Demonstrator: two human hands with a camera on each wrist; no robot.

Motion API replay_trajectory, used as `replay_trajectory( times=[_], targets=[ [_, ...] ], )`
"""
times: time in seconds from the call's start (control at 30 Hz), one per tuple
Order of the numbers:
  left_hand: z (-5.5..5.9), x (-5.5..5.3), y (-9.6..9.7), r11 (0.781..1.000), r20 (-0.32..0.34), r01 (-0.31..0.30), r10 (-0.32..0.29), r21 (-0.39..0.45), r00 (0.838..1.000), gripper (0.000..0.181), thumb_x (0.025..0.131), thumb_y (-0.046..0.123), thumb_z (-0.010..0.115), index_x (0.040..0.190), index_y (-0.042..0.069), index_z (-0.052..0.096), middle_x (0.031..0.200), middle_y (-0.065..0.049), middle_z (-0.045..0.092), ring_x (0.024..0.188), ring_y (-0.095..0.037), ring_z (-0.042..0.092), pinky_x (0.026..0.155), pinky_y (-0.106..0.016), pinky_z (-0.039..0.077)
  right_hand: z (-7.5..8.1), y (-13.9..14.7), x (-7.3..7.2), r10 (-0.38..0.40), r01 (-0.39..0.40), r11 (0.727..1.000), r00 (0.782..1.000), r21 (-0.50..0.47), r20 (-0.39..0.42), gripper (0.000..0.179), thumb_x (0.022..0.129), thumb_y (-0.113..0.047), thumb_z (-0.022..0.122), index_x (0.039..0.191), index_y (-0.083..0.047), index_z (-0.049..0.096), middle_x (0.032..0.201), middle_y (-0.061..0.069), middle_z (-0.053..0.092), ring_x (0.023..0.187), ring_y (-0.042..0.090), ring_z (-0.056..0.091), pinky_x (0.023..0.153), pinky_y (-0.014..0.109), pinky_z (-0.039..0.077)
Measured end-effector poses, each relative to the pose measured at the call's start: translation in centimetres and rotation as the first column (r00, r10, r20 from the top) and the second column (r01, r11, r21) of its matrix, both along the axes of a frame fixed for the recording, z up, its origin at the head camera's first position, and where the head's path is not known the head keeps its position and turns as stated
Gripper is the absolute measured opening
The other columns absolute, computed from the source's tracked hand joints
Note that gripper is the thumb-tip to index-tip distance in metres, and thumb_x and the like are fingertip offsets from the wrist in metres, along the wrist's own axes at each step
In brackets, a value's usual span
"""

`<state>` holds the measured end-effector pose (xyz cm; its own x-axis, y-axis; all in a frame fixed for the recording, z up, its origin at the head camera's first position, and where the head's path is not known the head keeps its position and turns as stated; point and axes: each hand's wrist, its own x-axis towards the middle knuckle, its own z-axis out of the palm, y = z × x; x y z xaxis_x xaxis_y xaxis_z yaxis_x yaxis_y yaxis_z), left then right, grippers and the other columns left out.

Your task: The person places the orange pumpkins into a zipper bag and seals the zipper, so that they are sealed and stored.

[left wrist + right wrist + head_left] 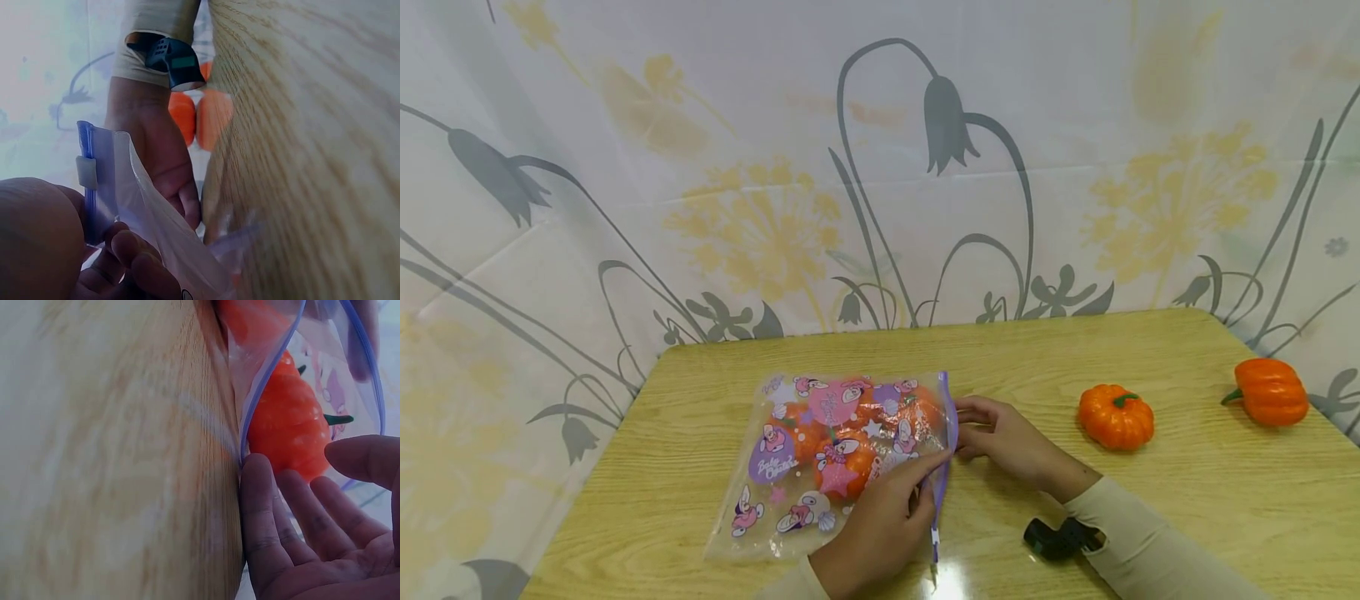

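Note:
A clear zip bag point(775, 525) with pink and purple cartoon prints lies on the table with several small orange toy pumpkins inside. My left hand point(880, 525) pinches the purple zip edge at the bag's right side, near its white slider point(88, 172). At the bag's mouth is my right hand point(1011, 446), palm up with fingers extended and thumb apart, as the right wrist view shows. Its fingertips reach the lower lip, right by an orange pumpkin point(290, 425) with a green stem. The mouth gapes between its two purple strips.
Two more toy pumpkins lie to the right on the wooden table point(1210, 517): one pumpkin point(1116, 419) beyond my right hand, another pumpkin point(1270, 393) near the right edge. A black wrist device point(1060, 539) sits at my right sleeve. A flower-printed cloth point(880, 208) hangs behind the table.

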<state>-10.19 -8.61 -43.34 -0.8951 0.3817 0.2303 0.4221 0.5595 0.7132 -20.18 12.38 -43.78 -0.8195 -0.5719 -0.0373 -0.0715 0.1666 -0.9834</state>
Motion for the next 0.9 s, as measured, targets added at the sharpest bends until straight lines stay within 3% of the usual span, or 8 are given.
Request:
replay_trajectory(
  times=[0.27, 0.57, 0.9],
  targets=[
    [-0.11, 0.00, -0.02, 1.000, 0.020, -0.016, 0.017, -0.022, 1.000, 0.046, 0.101, 0.011, 0.048, 0.146, 0.022, 0.052, 0.138, 0.003, 0.060, 0.098, -0.004, 0.056, 0.081, -0.018, 0.049, -0.06, -0.01, 0.03, 0.000, 0.001, 1.000, 0.999, -0.031, 0.040, 0.051, 0.100, -0.015, 0.058, 0.145, 0.004, 0.041, 0.138, 0.030, 0.055, 0.103, 0.020, 0.068, 0.084, 0.035, 0.059],
    [-0.16, 0.08, -0.07, 0.989, 0.030, -0.078, 0.082, -0.122, 0.996, 0.049, 0.098, 0.011, 0.054, 0.144, 0.026, 0.054, 0.131, 0.004, 0.065, 0.100, -0.005, 0.057, 0.084, -0.024, 0.051, -0.24, 0.00, -0.01, -0.018, 0.023, 0.998, 0.997, -0.065, 0.078, 0.044, 0.102, -0.007, 0.051, 0.142, 0.006, 0.036, 0.140, 0.034, 0.051, 0.097, 0.016, 0.068, 0.083, 0.033, 0.059],
    [-0.22, -0.35, -0.15, 0.968, -0.001, -0.184, 0.186, -0.170, 0.982, 0.041, 0.099, 0.016, 0.058, 0.138, 0.027, 0.060, 0.130, 0.003, 0.067, 0.122, -0.019, 0.063, 0.097, -0.041, 0.053, 0.13, 0.07, -0.03, -0.071, 0.077, 0.995, 0.993, -0.065, 0.089, 0.042, 0.103, -0.004, 0.047, 0.140, 0.006, 0.033, 0.130, 0.032, 0.052, 0.096, 0.021, 0.069, 0.079, 0.033, 0.060]
  ],
)
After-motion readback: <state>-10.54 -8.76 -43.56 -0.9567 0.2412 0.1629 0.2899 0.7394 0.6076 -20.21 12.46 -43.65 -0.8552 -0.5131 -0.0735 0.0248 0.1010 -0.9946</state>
